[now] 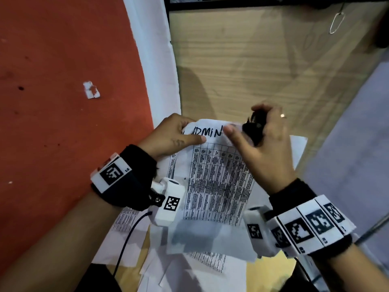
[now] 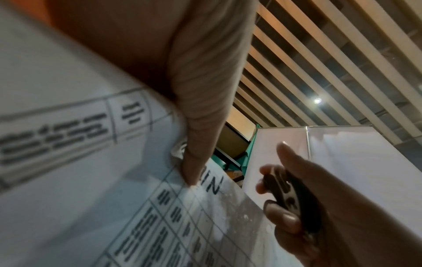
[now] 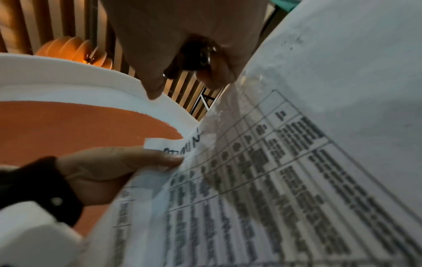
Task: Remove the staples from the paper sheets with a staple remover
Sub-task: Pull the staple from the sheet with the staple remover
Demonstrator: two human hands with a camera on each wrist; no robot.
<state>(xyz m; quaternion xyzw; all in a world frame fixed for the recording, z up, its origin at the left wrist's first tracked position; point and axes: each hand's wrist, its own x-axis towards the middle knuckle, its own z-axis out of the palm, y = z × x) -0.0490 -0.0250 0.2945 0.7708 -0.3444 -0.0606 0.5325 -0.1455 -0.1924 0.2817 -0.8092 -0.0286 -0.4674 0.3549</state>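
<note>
A printed sheet point(image 1: 216, 175) with a table and handwritten "ADMIN" at its top is held up off the desk. My left hand point(image 1: 174, 137) pinches its top left corner, thumb on the front; that thumb point(image 2: 194, 162) and the paper point(image 2: 68, 144) fill the left wrist view. My right hand point(image 1: 261, 140) grips a black staple remover point(image 1: 253, 127) at the sheet's top right corner. The remover point(image 2: 290, 196) shows dark with metal jaws, the hand's fingers curled around it. In the right wrist view the remover point(image 3: 198, 52) sits in the palm above the sheet point(image 3: 274, 180). No staple is discernible.
More printed sheets point(image 1: 189, 268) lie loose on the wooden desk point(image 1: 252, 60) near me. An orange wall point(image 1: 63, 102) with a white edge runs along the left. A wire clip point(image 1: 336, 22) hangs at the far right. A white panel point(image 1: 357, 144) stands on the right.
</note>
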